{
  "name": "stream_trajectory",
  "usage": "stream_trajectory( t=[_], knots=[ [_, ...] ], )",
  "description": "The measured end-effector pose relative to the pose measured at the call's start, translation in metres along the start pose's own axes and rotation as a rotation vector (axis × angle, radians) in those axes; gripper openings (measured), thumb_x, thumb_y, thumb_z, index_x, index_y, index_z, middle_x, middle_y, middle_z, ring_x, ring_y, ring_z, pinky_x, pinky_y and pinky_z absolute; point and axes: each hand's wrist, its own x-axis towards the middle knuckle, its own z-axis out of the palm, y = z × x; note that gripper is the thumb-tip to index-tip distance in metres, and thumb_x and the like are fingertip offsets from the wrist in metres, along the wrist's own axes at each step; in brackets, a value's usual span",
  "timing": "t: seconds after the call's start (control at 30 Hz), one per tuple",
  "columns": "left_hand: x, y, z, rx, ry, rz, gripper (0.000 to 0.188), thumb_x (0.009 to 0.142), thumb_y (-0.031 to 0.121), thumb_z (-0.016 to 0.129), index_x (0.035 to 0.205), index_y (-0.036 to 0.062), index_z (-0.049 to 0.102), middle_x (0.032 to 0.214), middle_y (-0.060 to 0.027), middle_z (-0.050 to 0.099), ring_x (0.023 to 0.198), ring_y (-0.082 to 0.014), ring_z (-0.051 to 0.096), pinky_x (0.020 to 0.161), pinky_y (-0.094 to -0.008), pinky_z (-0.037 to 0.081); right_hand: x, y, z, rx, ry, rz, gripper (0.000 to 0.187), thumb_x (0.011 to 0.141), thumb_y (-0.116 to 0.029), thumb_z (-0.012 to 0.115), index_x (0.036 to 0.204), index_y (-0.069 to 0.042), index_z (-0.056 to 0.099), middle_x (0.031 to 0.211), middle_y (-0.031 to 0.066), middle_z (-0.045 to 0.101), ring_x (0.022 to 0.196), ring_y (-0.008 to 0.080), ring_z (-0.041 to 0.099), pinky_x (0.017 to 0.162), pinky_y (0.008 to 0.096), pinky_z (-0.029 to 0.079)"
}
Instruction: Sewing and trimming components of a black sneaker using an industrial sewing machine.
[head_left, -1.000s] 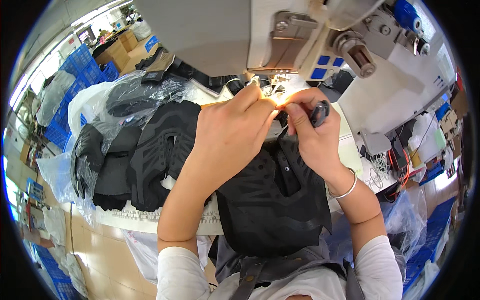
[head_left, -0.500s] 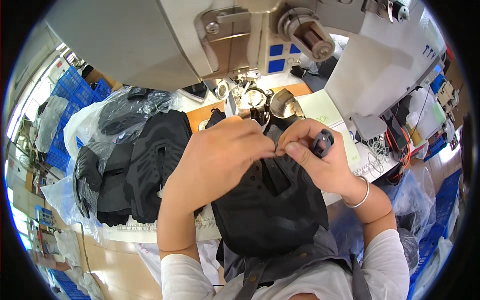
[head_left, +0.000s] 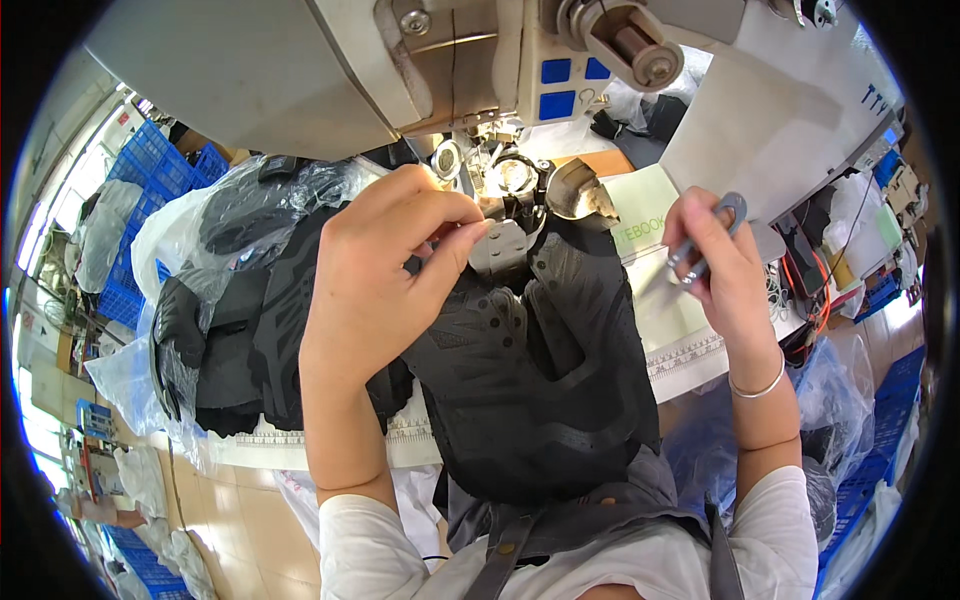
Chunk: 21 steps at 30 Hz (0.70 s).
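A black shoe upper (head_left: 535, 425) with small eyelet holes lies in front of me, its far end by the sewing machine's lit needle area (head_left: 512, 178). Above its left side is my left hand (head_left: 395, 265), thumb and forefinger pinched together; whatever lies between the tips is too small to make out. Off to the right, my right hand (head_left: 715, 260) grips small grey thread snips (head_left: 735, 210), with a finger near the ring and the other end poking out below. It is raised over a pale green notebook (head_left: 645, 215).
The sewing machine head (head_left: 250, 75) overhangs the far side. More black shoe uppers (head_left: 285, 340) are heaped on the left beside clear plastic bags (head_left: 165, 250). A ruler strip (head_left: 685, 365) edges the white table. Cables (head_left: 820, 290) and blue crates (head_left: 885, 430) are at the right.
My hands have drawn apart: the right swung up and right with the snips, the left shifted left and slightly up. The shoe upper's far end is now uncovered.
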Motion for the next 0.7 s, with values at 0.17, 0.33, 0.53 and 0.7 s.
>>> stream_trajectory(
  t=[0.17, 0.33, 0.53, 0.7],
  knots=[
    [0.000, -0.003, -0.003, 0.035, -0.018, 0.024, 0.008, 0.068, 0.000, 0.065, 0.076, 0.0011, 0.064, 0.066, -0.0024, 0.052, 0.055, -0.0084, 0.048, 0.052, -0.0199, 0.039, 0.006, 0.001, -0.001, 0.565, -0.247, 0.201, 0.028, 0.085, -0.024, 0.056, 0.096, 0.001, 0.057, 0.075, 0.0111, 0.063, 0.059, 0.0137, 0.062, 0.044, 0.0200, 0.042],
    [0.000, -0.004, -0.001, 0.081, -0.003, 0.069, 0.009, 0.068, -0.001, 0.065, 0.076, 0.0015, 0.064, 0.065, -0.0018, 0.051, 0.055, -0.0080, 0.047, 0.050, -0.0196, 0.038, 0.007, 0.003, 0.009, 0.438, -0.305, 0.204, 0.022, 0.083, -0.012, 0.057, 0.100, 0.001, 0.054, 0.088, 0.0155, 0.064, 0.074, 0.0184, 0.065, 0.061, 0.0249, 0.049],
    [-0.001, -0.004, -0.002, 0.117, 0.017, 0.089, 0.010, 0.067, -0.001, 0.066, 0.077, 0.0017, 0.064, 0.065, -0.0018, 0.051, 0.054, -0.0079, 0.047, 0.049, -0.0195, 0.038, 0.005, -0.010, 0.024, -0.176, -0.359, -0.216, 0.012, 0.074, 0.006, 0.054, 0.083, 0.000, 0.049, 0.084, 0.0158, 0.063, 0.078, 0.0193, 0.062, 0.073, 0.0265, 0.045],
    [0.000, -0.006, -0.003, 0.111, 0.027, 0.094, 0.011, 0.067, -0.001, 0.066, 0.077, 0.0015, 0.064, 0.065, -0.0020, 0.051, 0.054, -0.0080, 0.047, 0.049, -0.0193, 0.038, 0.001, -0.039, 0.025, -0.677, -0.248, -0.511, 0.024, 0.074, -0.001, 0.055, 0.098, 0.000, 0.049, 0.073, 0.0131, 0.054, 0.060, 0.0212, 0.053, 0.057, 0.0295, 0.042]
  ],
)
